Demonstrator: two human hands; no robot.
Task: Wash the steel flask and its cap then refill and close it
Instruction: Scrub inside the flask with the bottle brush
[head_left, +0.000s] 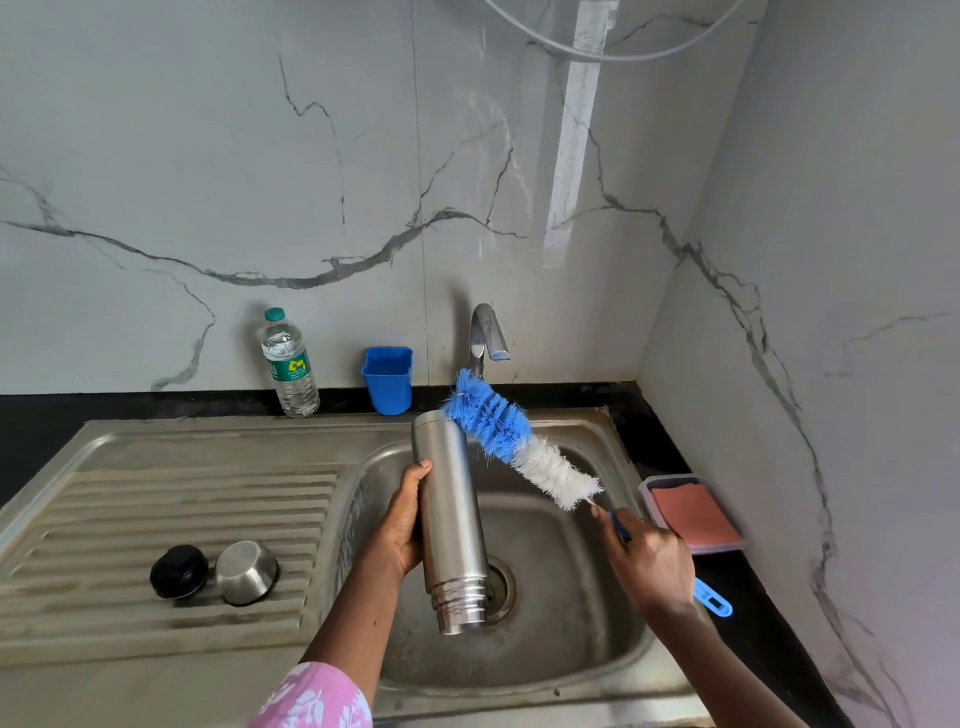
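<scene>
The steel flask (453, 519) is gripped by the left hand (402, 525) over the sink (613, 649); the right hand (652, 564) holds a bottle brush (519, 441) against its base.

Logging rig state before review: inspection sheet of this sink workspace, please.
Surface: steel sink, ribbed drainboard.
Job's things: steel flask over the basin, threaded end towards the camera; black cap and steel cup on the drainboard.
Clutter: water bottle, blue cup, sponge tray on the counter.
Grippers: left hand holds the flask; right hand grips the bottle brush, bristles against the flask's far end.
Cables: grey hose or cable loop, top edge.
Surroundings: marbled wall, tap.
</scene>
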